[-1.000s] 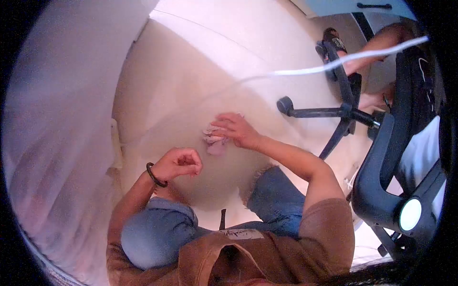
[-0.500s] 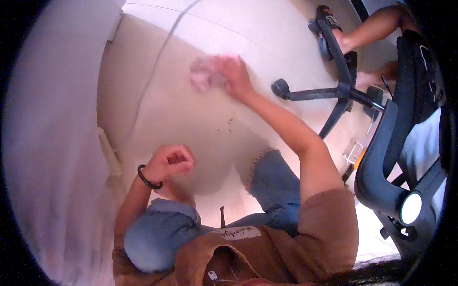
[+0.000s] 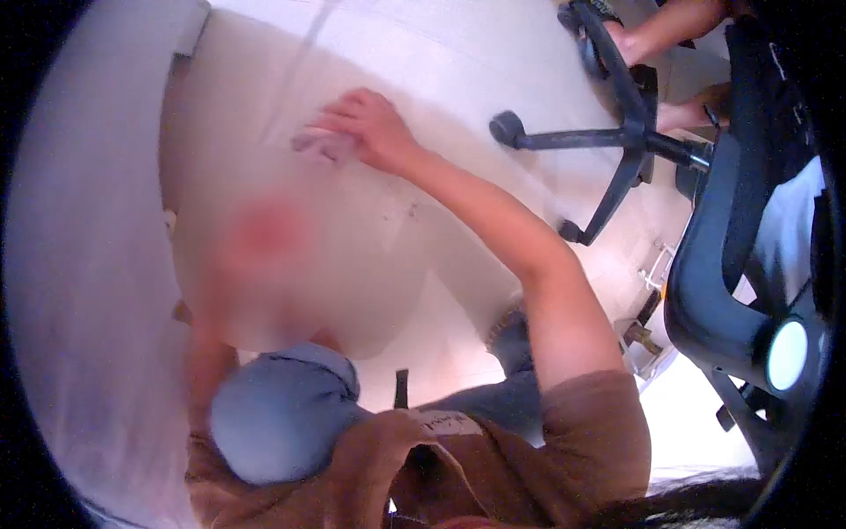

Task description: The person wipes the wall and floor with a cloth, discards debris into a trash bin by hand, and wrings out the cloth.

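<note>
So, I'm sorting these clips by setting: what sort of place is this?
Probably a room in a home, though it could be a small office: a dark wheeled chair stands on a smooth, pale floor, and what looks like pale draped fabric fills the picture's left side.

Shirt [image 3: 511,472]: brown cloth
Right sleeve [image 3: 595,414]: short and wide, same brown
Chest patch [image 3: 449,423]: pale, with dark writing, too small for reading
Trousers [image 3: 278,419]: blue denim; right leg's edge [image 3: 504,333] looks frayed
</note>
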{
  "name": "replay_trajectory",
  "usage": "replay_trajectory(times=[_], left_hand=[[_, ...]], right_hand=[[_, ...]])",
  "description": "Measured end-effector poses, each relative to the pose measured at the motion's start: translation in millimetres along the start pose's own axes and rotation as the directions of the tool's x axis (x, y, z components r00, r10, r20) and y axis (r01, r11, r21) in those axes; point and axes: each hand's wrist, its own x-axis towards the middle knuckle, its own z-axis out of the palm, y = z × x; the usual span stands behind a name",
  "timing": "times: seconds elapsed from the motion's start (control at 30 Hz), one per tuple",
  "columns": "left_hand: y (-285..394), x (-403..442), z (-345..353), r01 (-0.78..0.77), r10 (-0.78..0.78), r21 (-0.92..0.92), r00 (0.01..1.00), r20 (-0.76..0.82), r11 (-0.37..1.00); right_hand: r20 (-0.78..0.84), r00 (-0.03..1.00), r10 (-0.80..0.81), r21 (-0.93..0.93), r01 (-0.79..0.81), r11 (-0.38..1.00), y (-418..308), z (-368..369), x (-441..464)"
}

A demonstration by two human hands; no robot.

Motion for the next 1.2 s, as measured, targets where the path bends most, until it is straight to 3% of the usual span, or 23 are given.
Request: replay_trajectory(times=[0.1,0.13,0.23,0.3,0.4,0.5,0.57,0.7,0.77,0.8,0.9,0.97,1.03,1.1,1.2], left_hand=[[37.5,2.9,40.4,-0.002,0.003,0.057,1.0,-0.006,0.998],[46.1,-3.0,51.6,-0.015,0.016,0.067,1.0,-0.017,0.998],[58.0,-23.7,87.2,-0.03,0.034,0.058,0.997,-0.071,0.998],[55.5,-36.1,109.6,-0.042,0.047,0.035,0.988,-0.147,0.998],[44.2,-50.4,150.5,-0.075,0.086,0.058,0.973,-0.216,0.996],[34.6,-59.7,191.6,-0.078,0.082,0.027,0.965,-0.248,0.997],[21.2,-50.5,197.0,-0.068,0.074,0.033,0.964,-0.254,0.997],[4.5,-47.5,233.1,0.0,0.012,0.045,0.968,-0.252,0.999],[-2.3,-41.1,251.6,0.076,-0.064,0.072,0.985,-0.159,0.994],[-8.4,-38.9,262.0,0.109,-0.099,0.085,0.989,-0.111,0.99],[-16.3,-6.5,262.8,-0.01,0.005,0.177,1.0,0.03,0.984],[-15.5,10.2,281.7,-0.059,0.067,0.197,0.997,-0.03,0.978],[-15.9,19.9,308.9,-0.105,0.108,0.065,0.993,-0.04,0.992],[-40.5,9.9,341.2,-0.113,0.113,0.014,0.993,-0.016,0.993],[-64.8,-22.3,388.9,-0.017,0.028,0.13,0.996,-0.083,0.991]], right_hand=[[0.034,0.99,-0.137,0.049,0.135,0.99,-3.2,28.1,-12.3],[0.137,0.943,-0.302,-0.087,0.315,0.945,-6.7,26.1,-28.5],[0.251,0.898,-0.361,0.028,0.366,0.93,-23.5,5.5,-101.8],[0.3,0.89,-0.342,0.154,0.309,0.938,-30.4,-22.0,-140.6],[0.283,0.861,-0.422,0.151,0.395,0.906,-18.0,-29.0,-207.2],[0.246,0.889,-0.385,0.28,0.316,0.907,-13.1,-41.8,-224.4],[0.103,0.933,-0.345,0.291,0.303,0.907,-3.0,-50.2,-186.8],[-0.002,0.997,-0.075,-0.055,0.075,0.996,27.4,-56.3,-117.7],[-0.032,0.999,-0.001,-0.115,-0.002,0.993,43.7,-42.6,-124.4],[-0.045,0.998,0.033,-0.148,-0.04,0.988,48.7,-35.2,-134.8],[0.071,0.997,0.025,-0.142,-0.014,0.99,22.2,-20.4,-209.6],[0.08,0.995,-0.065,-0.154,0.077,0.985,-10.3,-22.2,-275.9],[0.12,0.984,-0.133,-0.116,0.147,0.982,-23.4,-30.7,-326.4],[0.067,0.989,-0.134,-0.085,0.139,0.987,-46.2,-46.1,-378.6],[-0.076,0.991,-0.109,-0.163,0.096,0.982,-55.0,-30.4,-436.3]])
